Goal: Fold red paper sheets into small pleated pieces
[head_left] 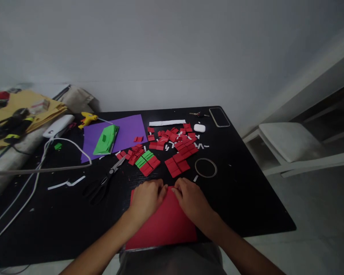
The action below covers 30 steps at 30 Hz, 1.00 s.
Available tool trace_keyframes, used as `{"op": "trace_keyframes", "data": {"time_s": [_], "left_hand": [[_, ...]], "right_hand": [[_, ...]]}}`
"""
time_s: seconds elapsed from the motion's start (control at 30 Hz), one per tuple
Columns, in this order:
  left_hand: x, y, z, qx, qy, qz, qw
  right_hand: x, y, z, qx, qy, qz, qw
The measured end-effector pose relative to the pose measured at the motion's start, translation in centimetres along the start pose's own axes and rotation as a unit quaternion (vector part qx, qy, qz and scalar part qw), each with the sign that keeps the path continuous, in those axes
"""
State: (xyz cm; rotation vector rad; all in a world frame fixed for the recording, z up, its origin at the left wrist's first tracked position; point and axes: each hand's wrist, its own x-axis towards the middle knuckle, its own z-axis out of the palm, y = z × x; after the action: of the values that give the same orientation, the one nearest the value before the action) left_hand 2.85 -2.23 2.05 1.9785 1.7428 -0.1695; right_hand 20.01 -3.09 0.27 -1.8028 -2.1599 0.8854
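Note:
A red sheet of paper lies on the black table at the front edge, close to my body. My left hand has its fingers curled and pressed on the sheet's far edge. At the same edge, a little to the right, my right hand pinches the paper with thumb and fingers together. Just beyond my hands lie folded red paper pieces and a joined green and red piece. Black-handled scissors rest to the left of my left hand, blades pointing away.
Behind are a purple sheet, a green paper stack and a yellow glue gun. White cables cross the left side. At right are a tape ring, a white earbud case and a phone.

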Motion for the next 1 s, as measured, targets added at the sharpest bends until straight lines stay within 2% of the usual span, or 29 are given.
{"op": "trace_keyframes", "data": {"time_s": [0.17,0.47,0.73,0.9,1.0], "left_hand": [[0.0,-1.5,-0.7,-0.002,-0.02,-0.021,1.0],[-1.3,-6.3,-2.0,-0.02,-0.051,-0.067,0.996],[-2.4,-10.1,-2.3,-0.081,-0.064,-0.096,0.99],[-2.8,-11.0,-2.6,-0.102,-0.055,-0.107,0.987],[-3.2,-9.7,-2.0,-0.083,-0.004,-0.103,0.991]], "right_hand": [[0.1,-0.2,-0.5,0.006,-0.023,0.018,1.0],[0.4,-0.3,-0.9,0.011,-0.041,0.03,0.999],[0.5,-0.2,-0.8,0.012,-0.039,0.033,0.999],[0.6,-0.1,-1.0,-0.005,-0.039,0.032,0.999],[0.7,-0.7,-0.9,-0.006,-0.037,0.023,0.999]]}}
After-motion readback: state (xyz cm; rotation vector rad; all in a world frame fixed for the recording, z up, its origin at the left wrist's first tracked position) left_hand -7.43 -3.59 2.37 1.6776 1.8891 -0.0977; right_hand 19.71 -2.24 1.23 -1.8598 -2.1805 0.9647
